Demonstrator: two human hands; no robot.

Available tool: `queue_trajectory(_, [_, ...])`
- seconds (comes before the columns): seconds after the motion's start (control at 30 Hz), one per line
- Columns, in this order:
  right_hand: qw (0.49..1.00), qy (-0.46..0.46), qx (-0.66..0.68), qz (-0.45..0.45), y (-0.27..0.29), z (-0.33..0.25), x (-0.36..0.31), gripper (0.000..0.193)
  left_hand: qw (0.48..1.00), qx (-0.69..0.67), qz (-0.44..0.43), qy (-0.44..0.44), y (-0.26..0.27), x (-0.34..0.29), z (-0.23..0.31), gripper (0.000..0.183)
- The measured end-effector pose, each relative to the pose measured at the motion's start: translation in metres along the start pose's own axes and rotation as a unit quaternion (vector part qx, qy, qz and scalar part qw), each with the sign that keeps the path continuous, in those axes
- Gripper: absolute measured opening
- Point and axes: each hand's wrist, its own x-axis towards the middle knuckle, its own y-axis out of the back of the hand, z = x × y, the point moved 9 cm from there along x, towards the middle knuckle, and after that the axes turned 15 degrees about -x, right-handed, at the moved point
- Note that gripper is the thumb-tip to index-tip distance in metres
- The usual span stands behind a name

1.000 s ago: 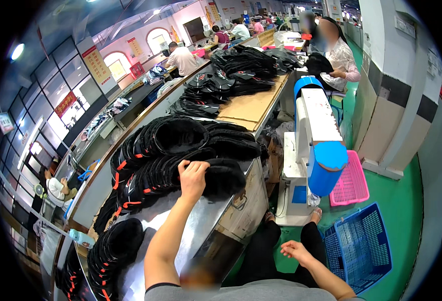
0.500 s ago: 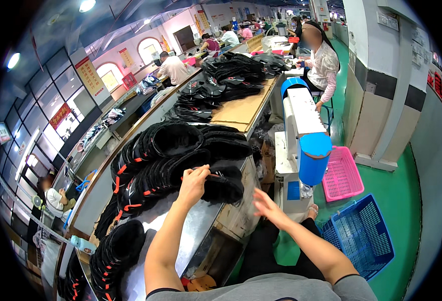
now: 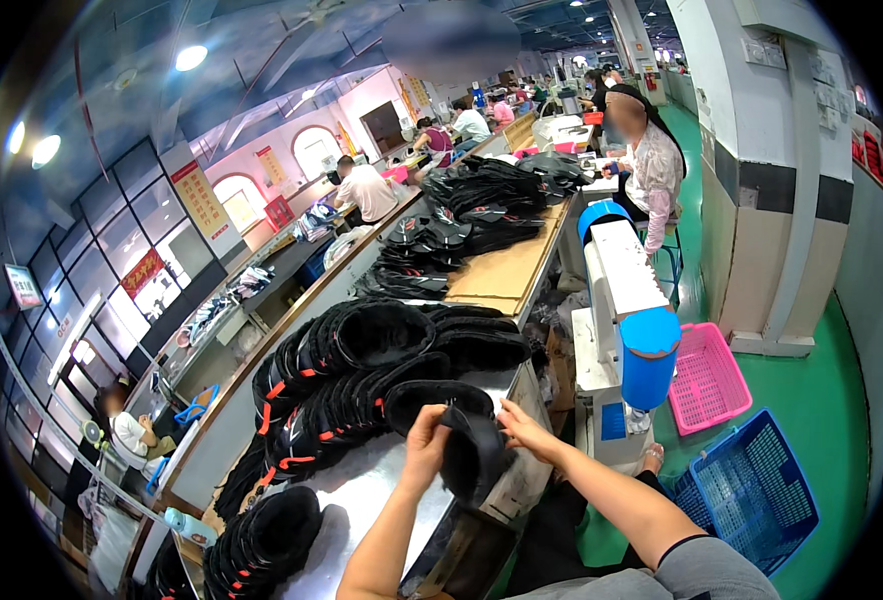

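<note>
Both hands hold one black shoe upper [image 3: 473,462] with a dark fuzzy lining, over the near right edge of the metal table [image 3: 366,515]. My left hand [image 3: 425,442] pinches its left rim, and my right hand [image 3: 524,430] grips its right side with fingers closed. Just behind it, another black upper [image 3: 416,395] lies on the table, at the end of nested rows of black uppers [image 3: 301,385] with red-orange tabs. A further nested stack [image 3: 261,545] stands at the near left.
To the right stands a white and blue machine [image 3: 629,300]. Beyond it a pink basket [image 3: 706,380] and a blue basket [image 3: 751,490] sit on the green floor. More black pieces [image 3: 491,190] lie on cardboard farther back. A seated person [image 3: 651,165] works beyond the machine.
My right hand has gone from open and apart to gripping the upper's side. My left hand has drawn the upper nearer. The whole view has shifted slightly.
</note>
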Motion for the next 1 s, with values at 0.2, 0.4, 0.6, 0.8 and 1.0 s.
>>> queue_trajectory(0.2, [0.979, 0.196, -0.002, -0.050, 0.039, -0.059, -0.098, 0.060, 0.929, -0.222, -0.156, 0.253, -0.106, -0.055, -0.130, 0.012])
queue_trajectory(0.4, [0.998, 0.016, 0.033, 0.047, 0.115, 0.007, -0.164, 0.027, 0.750, -0.455, -0.218, 0.429, -0.212, -0.099, -0.199, 0.037])
queue_trajectory(0.6, [0.974, -0.023, -0.016, 0.223, 0.197, 0.091, -0.189, 0.022, 0.763, -0.369, -0.120, 0.517, -0.192, -0.119, -0.262, 0.059])
queue_trajectory(0.8, [0.910, -0.028, -0.212, 0.355, 0.237, 0.086, -0.163, 0.032, 0.812, -0.368, 0.002, 0.452, -0.203, -0.085, -0.310, 0.030])
queue_trajectory(1.0, [0.921, 0.035, -0.102, 0.373, 0.269, 0.103, -0.145, 0.024, 0.801, -0.422, 0.007, 0.425, -0.228, -0.061, -0.335, 0.015])
